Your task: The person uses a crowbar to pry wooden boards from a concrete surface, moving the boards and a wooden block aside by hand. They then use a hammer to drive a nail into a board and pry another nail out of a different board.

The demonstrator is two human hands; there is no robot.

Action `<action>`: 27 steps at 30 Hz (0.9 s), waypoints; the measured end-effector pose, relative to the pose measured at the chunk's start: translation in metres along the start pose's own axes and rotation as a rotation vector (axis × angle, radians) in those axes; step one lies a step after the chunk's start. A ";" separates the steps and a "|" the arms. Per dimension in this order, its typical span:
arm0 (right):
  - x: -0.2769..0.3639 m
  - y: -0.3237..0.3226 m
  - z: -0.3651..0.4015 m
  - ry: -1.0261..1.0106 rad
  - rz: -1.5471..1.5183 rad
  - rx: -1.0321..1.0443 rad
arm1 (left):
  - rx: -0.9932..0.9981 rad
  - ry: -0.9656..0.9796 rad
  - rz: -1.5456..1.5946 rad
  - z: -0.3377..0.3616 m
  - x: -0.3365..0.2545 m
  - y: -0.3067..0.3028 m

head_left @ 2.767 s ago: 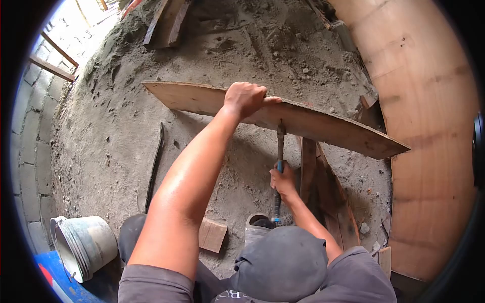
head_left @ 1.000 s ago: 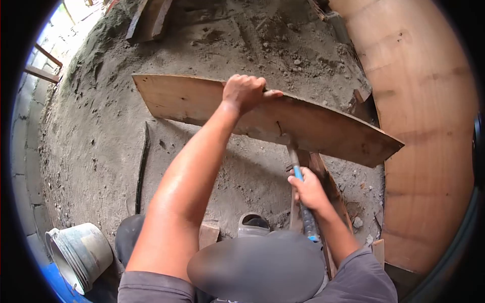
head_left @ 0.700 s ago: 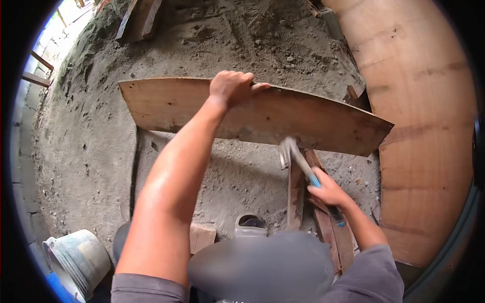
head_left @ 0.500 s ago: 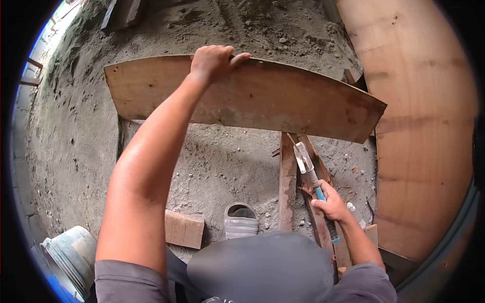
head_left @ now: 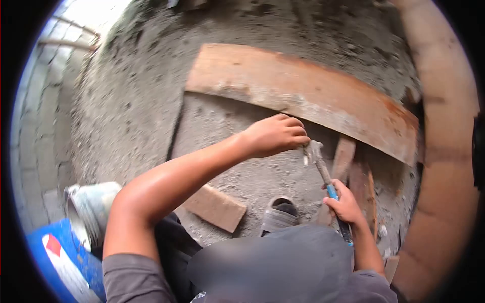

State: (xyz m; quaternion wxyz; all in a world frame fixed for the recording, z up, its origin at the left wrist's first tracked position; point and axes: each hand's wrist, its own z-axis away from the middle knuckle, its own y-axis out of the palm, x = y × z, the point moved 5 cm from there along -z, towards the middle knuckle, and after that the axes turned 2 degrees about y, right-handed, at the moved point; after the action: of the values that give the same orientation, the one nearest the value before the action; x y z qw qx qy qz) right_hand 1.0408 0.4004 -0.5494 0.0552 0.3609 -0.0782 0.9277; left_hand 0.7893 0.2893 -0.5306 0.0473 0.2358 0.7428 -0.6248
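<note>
A hammer (head_left: 322, 169) with a blue and black handle is in my right hand (head_left: 347, 204), its fingers wrapped round the grip. The hammer head points up and left. My left hand (head_left: 278, 135) has curled fingers, with fingertips right beside the hammer head; whether they touch it or pinch something small is hidden. Just beyond lies a long plywood board (head_left: 303, 96), its face smeared with pale cement and stained orange at the right. Its near edge passes just above my left knuckles. A wooden length (head_left: 344, 154) runs out from under the board towards me.
A large plywood sheet (head_left: 444, 151) stands along the right. A short wood block (head_left: 216, 208) lies on the rough ground near my sandalled foot (head_left: 280, 214). At lower left are a grey bucket (head_left: 101, 202) and a blue container (head_left: 65, 262), with a block wall (head_left: 38, 136) behind.
My left hand has let go of the board's far edge and come down to the hammer head. The board now shows a paler, cement-smeared face. The view has swung left; the hammer remains in my right hand.
</note>
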 end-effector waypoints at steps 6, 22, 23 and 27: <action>0.035 0.053 -0.038 -0.043 0.153 0.095 | 0.185 -0.081 -0.218 0.074 -0.006 -0.026; 0.088 0.252 -0.142 -0.218 0.482 0.269 | -0.290 -1.038 -0.044 0.402 -0.150 -0.186; 0.085 0.248 -0.141 -0.231 0.627 0.232 | -0.398 -1.141 -0.026 0.442 -0.159 -0.224; 0.042 0.233 -0.139 -0.284 0.655 0.126 | -0.346 -1.639 -0.560 0.599 -0.223 -0.347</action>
State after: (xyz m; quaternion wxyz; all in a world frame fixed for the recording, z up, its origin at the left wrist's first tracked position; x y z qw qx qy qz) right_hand 0.8814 0.1994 -0.6469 -0.2788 0.4445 -0.1394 0.8398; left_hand 0.7104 -0.3824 -0.2636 0.4451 -0.4876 0.5900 -0.4647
